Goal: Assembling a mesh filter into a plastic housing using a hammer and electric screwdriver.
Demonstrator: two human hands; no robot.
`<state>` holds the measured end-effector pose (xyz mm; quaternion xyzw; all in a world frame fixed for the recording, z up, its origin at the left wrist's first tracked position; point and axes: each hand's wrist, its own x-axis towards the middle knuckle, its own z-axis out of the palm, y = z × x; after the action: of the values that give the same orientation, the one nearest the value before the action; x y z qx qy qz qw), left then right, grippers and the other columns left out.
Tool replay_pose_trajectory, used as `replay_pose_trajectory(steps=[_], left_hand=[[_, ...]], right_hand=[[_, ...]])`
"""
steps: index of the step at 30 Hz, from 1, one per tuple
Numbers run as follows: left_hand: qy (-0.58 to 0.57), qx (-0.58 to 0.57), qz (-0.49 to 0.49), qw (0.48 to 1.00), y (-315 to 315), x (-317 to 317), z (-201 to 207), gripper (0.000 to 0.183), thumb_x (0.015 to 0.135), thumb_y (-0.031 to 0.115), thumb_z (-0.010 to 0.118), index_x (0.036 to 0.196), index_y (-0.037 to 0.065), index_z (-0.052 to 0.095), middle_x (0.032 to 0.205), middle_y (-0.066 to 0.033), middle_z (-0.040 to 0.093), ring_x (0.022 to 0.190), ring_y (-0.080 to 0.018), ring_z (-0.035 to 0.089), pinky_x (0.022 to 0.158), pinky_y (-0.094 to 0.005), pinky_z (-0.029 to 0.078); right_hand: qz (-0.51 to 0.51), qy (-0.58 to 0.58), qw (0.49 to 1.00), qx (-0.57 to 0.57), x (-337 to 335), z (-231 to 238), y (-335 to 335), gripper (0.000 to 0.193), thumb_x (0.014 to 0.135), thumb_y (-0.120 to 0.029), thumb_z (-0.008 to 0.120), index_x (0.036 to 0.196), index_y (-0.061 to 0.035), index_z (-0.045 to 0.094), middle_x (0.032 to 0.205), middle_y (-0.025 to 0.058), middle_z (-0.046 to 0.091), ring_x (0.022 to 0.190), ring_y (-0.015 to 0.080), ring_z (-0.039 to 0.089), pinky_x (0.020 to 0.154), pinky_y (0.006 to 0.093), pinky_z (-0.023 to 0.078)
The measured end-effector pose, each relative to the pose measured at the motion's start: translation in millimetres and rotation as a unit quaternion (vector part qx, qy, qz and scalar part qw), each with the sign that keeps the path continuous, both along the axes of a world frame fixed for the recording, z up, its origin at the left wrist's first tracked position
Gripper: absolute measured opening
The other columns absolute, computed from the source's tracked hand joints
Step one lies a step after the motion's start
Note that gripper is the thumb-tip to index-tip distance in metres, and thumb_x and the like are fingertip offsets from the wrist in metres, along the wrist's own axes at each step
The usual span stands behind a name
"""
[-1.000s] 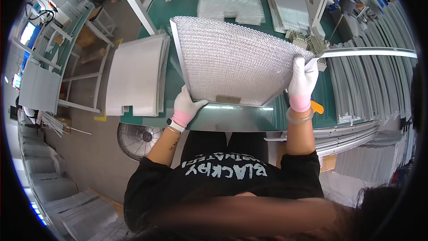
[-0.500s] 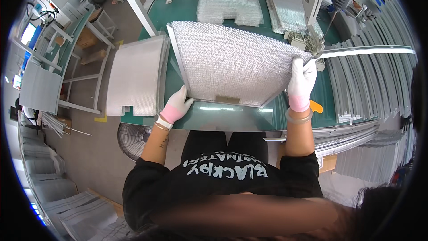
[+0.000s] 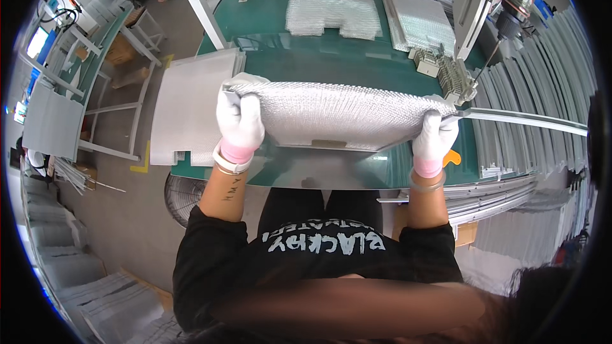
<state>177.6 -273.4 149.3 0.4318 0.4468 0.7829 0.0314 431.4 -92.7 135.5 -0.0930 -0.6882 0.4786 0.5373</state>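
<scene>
A silvery mesh filter panel [image 3: 344, 114] stands tilted on its long near edge at the front of the green table. My left hand [image 3: 241, 114], in a white glove with a pink cuff, is closed around its upper left corner, where a bit of metal edging shows. My right hand [image 3: 435, 137], gloved the same way, grips the upper right corner, thumb on the near face. From that corner a thin metal frame strip [image 3: 529, 121] runs out to the right. A small tan label [image 3: 328, 144] sits at the panel's lower edge. The fingers behind the panel are hidden.
Mesh sheets lie stacked at the left [image 3: 191, 105], the back [image 3: 333, 7] and the back right [image 3: 422, 19]. Beside a metal post [image 3: 475, 9], a power driver [image 3: 510, 22] hangs over metal clamp blocks [image 3: 443, 73]. An orange-handled tool [image 3: 452, 158] lies by my right wrist.
My left hand has gone from the panel's lower left edge up to its upper left corner. The panel's top edge has come toward me, and my right hand has moved slightly nearer with it.
</scene>
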Motion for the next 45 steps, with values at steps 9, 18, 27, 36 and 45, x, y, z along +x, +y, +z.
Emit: replay_pose_trajectory(steps=[9,18,27,36,45], left_hand=[[0.016,-0.068,0.005,0.998,19.8,-11.8,-8.6,0.009,0.095,0.004,0.043,0.1,0.002,0.051,0.09,-0.0005,0.05,0.08,-0.0074,0.043,0.074,-0.0247,0.04],[0.007,-0.086,-0.088,0.992,10.1,-11.2,-14.1,0.022,0.094,0.0,0.041,0.112,0.002,0.054,0.097,0.0005,0.054,0.088,-0.006,0.047,0.084,-0.0229,0.041],[0.198,-0.052,-0.081,0.975,-14.2,2.9,22.7,0.009,0.086,-0.002,0.059,0.095,0.0,0.06,0.088,-0.0051,0.06,0.076,-0.0094,0.056,0.066,-0.0239,0.046],[-0.087,0.096,0.061,0.99,-4.6,47.2,28.2,0.056,0.075,-0.007,0.076,0.123,0.001,0.048,0.095,-0.0033,0.057,0.074,-0.005,0.052,0.063,-0.0166,0.043],[-0.012,0.167,0.106,0.98,14.4,35.8,3.3,0.048,0.076,-0.01,0.076,0.119,-0.001,0.058,0.103,-0.008,0.065,0.073,-0.0029,0.049,0.066,-0.0185,0.045]], right_hand=[[-0.1,0.043,0.994,0.003,4.7,40.7,-0.1,0.103,0.079,0.003,0.074,0.155,-0.0055,0.006,0.112,0.0135,0.063,0.076,0.0098,0.055,0.064,0.021,0.047],[0.09,-0.306,0.915,0.246,26.4,135.9,22.0,0.025,0.078,0.001,0.071,0.102,-0.0018,0.064,0.094,0.0138,0.068,0.076,0.0234,0.066,0.073,0.0322,0.053],[0.211,-0.302,0.79,0.491,-11.7,163.7,-0.4,0.047,0.077,0.002,0.067,0.122,-0.0076,0.058,0.083,0.0104,0.061,0.074,0.0321,0.062,0.067,0.0389,0.05],[0.217,-0.318,0.786,0.484,-34.6,163.0,-19.1,0.052,0.078,-0.001,0.068,0.129,-0.0069,0.059,0.085,0.0126,0.06,0.076,0.0319,0.062,0.068,0.0395,0.051],[0.209,-0.335,0.793,0.463,-39.9,163.0,-14.9,0.053,0.079,0.0,0.064,0.131,-0.0074,0.057,0.084,0.0134,0.057,0.078,0.0325,0.06,0.071,0.0404,0.05]])
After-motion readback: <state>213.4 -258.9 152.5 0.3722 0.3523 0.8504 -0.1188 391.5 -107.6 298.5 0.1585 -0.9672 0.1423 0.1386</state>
